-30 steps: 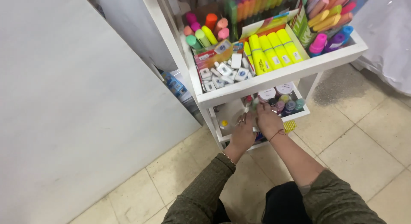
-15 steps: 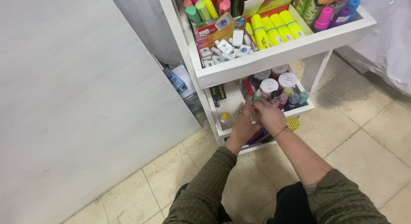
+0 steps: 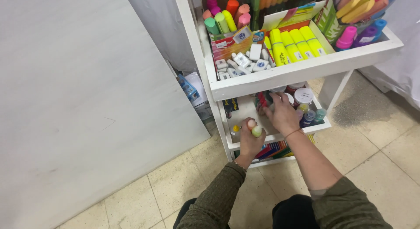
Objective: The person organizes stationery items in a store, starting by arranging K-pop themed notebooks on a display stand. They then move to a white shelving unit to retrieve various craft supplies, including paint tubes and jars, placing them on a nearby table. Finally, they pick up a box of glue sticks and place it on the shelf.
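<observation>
My left hand (image 3: pixel 249 141) is closed around a small pale-green and pink bottle (image 3: pixel 255 129), held just in front of the middle shelf (image 3: pixel 280 136) of a white wooden rack. My right hand (image 3: pixel 282 114) reaches into that shelf, fingers spread over small paint jars with white lids (image 3: pixel 302 96) and little coloured bottles (image 3: pixel 314 116). I cannot tell whether it grips one. The top shelf (image 3: pixel 306 68) holds yellow highlighters (image 3: pixel 292 41), white erasers (image 3: pixel 243 62) and pastel markers (image 3: pixel 223 19).
A large white board (image 3: pixel 87 102) leans at the left. Coloured sheets (image 3: pixel 273 149) lie on the lowest shelf. A blue and white item (image 3: pixel 191 88) sits behind the rack's left post. Beige tiled floor (image 3: pixel 376 150) lies around my knees.
My left hand has drawn back from the shelf with the small bottle in it. My right hand has pushed deeper among the jars. The view has shifted closer to the rack.
</observation>
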